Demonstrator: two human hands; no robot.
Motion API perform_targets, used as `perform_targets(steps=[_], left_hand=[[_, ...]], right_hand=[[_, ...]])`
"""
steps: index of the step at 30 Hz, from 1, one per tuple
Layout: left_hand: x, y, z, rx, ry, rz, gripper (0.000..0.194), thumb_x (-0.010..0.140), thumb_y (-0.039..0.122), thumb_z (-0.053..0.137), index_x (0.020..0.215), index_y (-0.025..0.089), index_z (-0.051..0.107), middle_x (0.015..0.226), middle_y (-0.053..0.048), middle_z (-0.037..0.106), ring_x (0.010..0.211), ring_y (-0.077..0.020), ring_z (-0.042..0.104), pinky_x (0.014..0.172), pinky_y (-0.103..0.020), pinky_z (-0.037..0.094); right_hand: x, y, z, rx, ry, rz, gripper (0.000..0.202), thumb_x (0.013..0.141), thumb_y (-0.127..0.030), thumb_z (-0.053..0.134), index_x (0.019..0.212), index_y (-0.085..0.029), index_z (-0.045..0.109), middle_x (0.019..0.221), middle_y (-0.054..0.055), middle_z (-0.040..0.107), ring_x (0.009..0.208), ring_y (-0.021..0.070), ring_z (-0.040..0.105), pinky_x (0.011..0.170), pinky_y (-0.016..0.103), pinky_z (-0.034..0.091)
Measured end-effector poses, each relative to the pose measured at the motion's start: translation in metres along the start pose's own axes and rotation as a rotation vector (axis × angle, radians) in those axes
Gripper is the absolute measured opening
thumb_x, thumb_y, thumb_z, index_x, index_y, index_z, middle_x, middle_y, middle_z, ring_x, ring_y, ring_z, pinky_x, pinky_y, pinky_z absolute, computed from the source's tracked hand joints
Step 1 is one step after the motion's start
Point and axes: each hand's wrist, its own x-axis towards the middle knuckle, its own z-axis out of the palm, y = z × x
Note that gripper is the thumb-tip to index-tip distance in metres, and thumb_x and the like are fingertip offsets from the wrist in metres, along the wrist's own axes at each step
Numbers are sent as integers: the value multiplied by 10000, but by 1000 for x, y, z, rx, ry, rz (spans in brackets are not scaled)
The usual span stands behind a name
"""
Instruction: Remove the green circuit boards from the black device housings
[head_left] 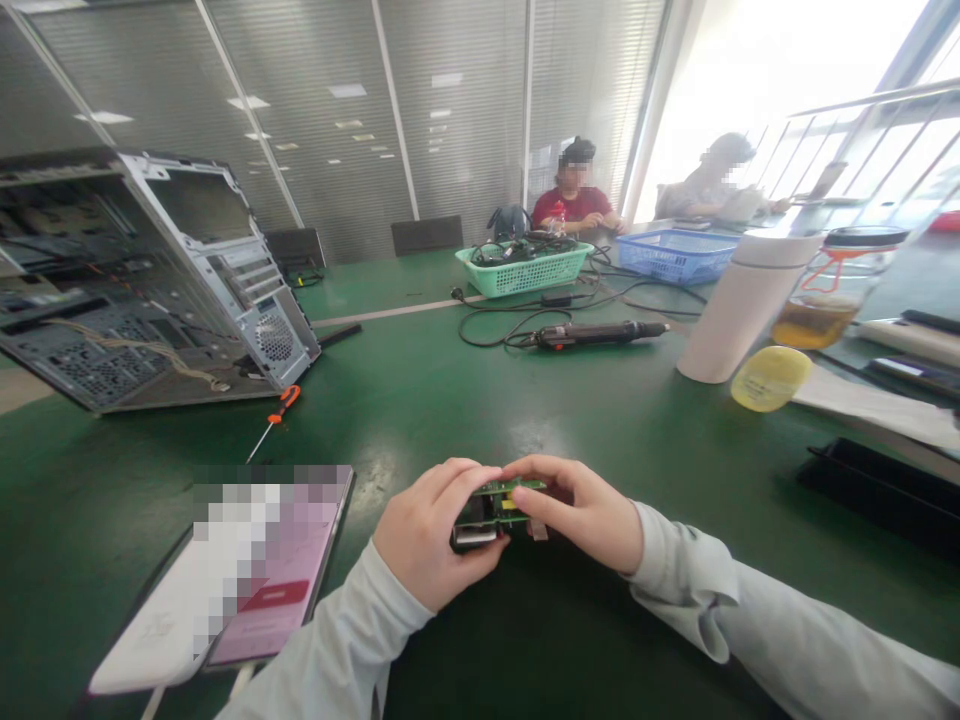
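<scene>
Low in the middle of the head view, a small stacked green circuit board assembly is held between both hands just over the green table. It carries dark parts, a yellow component and a silvery metal connector at its lower left. My left hand wraps round its left side, thumb below and fingers on top. From the right, my right hand grips it with fingers along the top edge and the thumb near the yellow component. Fingers cover much of the assembly's back and sides.
An opened computer case stands at left, with an orange-handled screwdriver near it. Phones with cables lie front left. Beyond are an electric screwdriver, a green basket and a blue basket. A white bottle stands right. Two people sit behind.
</scene>
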Motion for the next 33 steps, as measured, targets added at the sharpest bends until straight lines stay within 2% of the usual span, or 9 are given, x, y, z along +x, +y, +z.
perform_targets(steps=[3,6,10,15,19,23,29,33], left_hand=[[-1,0,-1,16,57,11,447,728,243,634,1149,160,508,1060,-106,615,966,-219,611,838,-331,524],[-1,1,-2,-6,87,-2,498,718,263,650,1178,171,479,1064,-93,614,956,-208,617,828,-320,535],[-2,1,-3,-49,125,-55,549,718,300,670,1210,192,452,1122,-89,622,934,-198,630,743,-290,552],[-5,-4,0,-134,139,-153,566,749,321,643,1266,225,433,1151,-71,630,886,-183,646,710,-284,548],[-7,-4,1,-162,98,-151,574,765,300,619,1300,232,422,1186,-70,615,949,-192,636,765,-295,540],[-6,-2,1,-163,80,-153,601,753,275,621,1315,227,411,1187,-72,612,1012,-203,613,779,-292,535],[-6,-1,0,-147,69,-126,570,757,285,618,1293,224,434,1162,-73,617,984,-197,611,773,-283,529],[-6,-2,0,-172,65,-146,536,784,307,598,1288,217,439,1170,-74,609,983,-196,606,769,-285,525]], right_hand=[[4,0,-3,151,-37,112,721,707,-745,566,986,-81,601,787,74,624,615,108,572,543,197,464],[6,-2,-6,306,-84,215,731,661,-762,594,890,-68,607,688,64,617,553,109,586,490,170,440],[4,-4,-9,532,-182,330,583,705,-646,648,782,-69,615,695,81,634,623,139,633,536,170,472],[3,-3,-13,718,-336,439,445,825,-504,543,889,-71,622,798,86,657,735,149,661,624,175,501],[2,0,-13,768,-399,436,390,836,-443,465,847,-77,597,787,89,653,734,148,654,646,193,499],[2,1,-12,747,-361,411,330,789,-400,463,871,-97,567,770,74,652,705,151,647,638,214,486],[1,-1,-11,694,-363,344,456,727,-455,549,1022,-109,528,763,67,651,674,156,638,643,226,480],[1,1,-8,649,-335,355,497,760,-557,577,937,-93,552,775,81,645,676,151,639,642,222,492]])
